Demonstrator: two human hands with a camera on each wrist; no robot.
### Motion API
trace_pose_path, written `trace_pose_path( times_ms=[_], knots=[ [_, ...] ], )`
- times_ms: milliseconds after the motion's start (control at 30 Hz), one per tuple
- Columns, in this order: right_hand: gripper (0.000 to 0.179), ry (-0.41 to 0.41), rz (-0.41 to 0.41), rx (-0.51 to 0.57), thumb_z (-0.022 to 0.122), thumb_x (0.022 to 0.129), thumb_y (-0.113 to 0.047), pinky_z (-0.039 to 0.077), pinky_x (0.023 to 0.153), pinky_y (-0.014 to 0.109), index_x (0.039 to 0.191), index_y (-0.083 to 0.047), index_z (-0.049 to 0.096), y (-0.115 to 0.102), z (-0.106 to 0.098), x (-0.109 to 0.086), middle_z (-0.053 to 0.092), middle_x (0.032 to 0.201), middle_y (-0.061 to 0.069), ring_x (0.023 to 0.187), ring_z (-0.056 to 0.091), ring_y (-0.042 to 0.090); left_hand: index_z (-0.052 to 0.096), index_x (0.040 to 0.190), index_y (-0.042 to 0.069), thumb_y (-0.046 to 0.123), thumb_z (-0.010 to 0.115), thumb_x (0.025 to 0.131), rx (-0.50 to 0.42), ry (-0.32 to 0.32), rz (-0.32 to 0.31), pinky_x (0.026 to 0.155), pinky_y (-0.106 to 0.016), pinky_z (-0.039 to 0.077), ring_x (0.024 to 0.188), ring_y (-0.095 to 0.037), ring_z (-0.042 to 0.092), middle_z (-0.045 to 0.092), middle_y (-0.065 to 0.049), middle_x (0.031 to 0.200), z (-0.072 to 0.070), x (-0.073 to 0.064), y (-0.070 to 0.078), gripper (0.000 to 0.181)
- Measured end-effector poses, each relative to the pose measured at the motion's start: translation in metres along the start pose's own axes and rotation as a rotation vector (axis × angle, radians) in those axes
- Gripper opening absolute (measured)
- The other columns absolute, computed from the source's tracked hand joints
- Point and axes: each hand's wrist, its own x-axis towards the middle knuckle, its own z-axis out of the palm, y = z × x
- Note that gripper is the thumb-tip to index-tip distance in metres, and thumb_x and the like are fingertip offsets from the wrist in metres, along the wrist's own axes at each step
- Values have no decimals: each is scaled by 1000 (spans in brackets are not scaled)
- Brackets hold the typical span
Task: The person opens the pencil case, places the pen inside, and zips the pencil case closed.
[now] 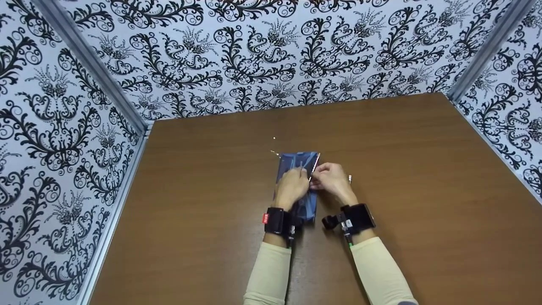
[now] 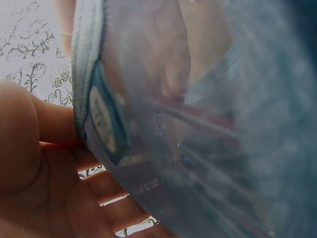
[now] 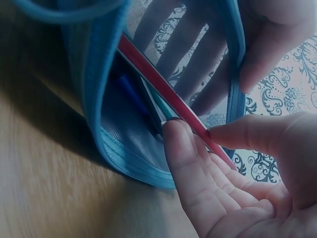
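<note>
A blue zip pouch (image 1: 298, 160) with see-through mesh sides stands out from the table under both hands. My left hand (image 1: 292, 186) grips its edge, the thumb at the zip rim (image 2: 88, 64) and the fingers spread behind the mesh (image 3: 198, 54). In the right wrist view the pouch's mouth gapes. There my right hand (image 3: 233, 183) pinches a slim red pencil-like stick (image 3: 163, 84) between thumb and fingertips at the opening. Beside it inside the pouch lie a dark blue slim item (image 3: 131, 94) and a teal one (image 3: 161, 101). A label tag (image 2: 105, 114) shows near the zip.
The brown wooden table (image 1: 203, 178) stretches around the hands. Patterned wall panels (image 1: 271, 55) stand behind and at both sides. Small bright bits (image 1: 275, 152) lie near the pouch's far left corner, and a small pale thing (image 1: 350, 178) shows beside the right hand.
</note>
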Motion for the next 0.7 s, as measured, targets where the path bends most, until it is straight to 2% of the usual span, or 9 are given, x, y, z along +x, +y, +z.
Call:
trace_pose_path(
  times_ms=[167, 300, 533, 700],
  knots=[
    [11, -2, -10, -29, 53, 91, 5, 60, 62, 27, 101, 10, 54, 1, 3, 0, 65, 73, 5, 59, 66, 11, 69, 120, 6, 30, 37, 105, -6, -3, -4, 86, -50, 52, 105, -31, 67, 70, -14, 116, -1, 0, 0, 43],
    [12, -3, -17, -52, 53, 92, 4, 60, 63, 28, 101, 10, 55, 2, 5, 0, 66, 73, 4, 60, 65, 10, 70, 117, 6, 30, 37, 105, -3, -7, -10, 86, -50, 52, 105, -32, 67, 71, -14, 116, -1, 0, 1, 42],
    [13, -9, -36, -61, 53, 91, 4, 61, 66, 31, 101, 11, 56, 4, 5, 1, 66, 73, 3, 60, 65, 8, 67, 127, 9, 29, 37, 105, 17, -9, -9, 90, -52, 51, 112, -33, 65, 68, -12, 124, -1, 1, 0, 43],
    [14, -1, -33, -65, 53, 91, 4, 61, 66, 30, 102, 11, 56, 5, 6, 1, 66, 74, 4, 61, 65, 9, 67, 126, 9, 30, 37, 105, 11, -7, -14, 89, -52, 51, 111, -34, 65, 69, -12, 124, 0, 0, 0, 43]
  ],
)
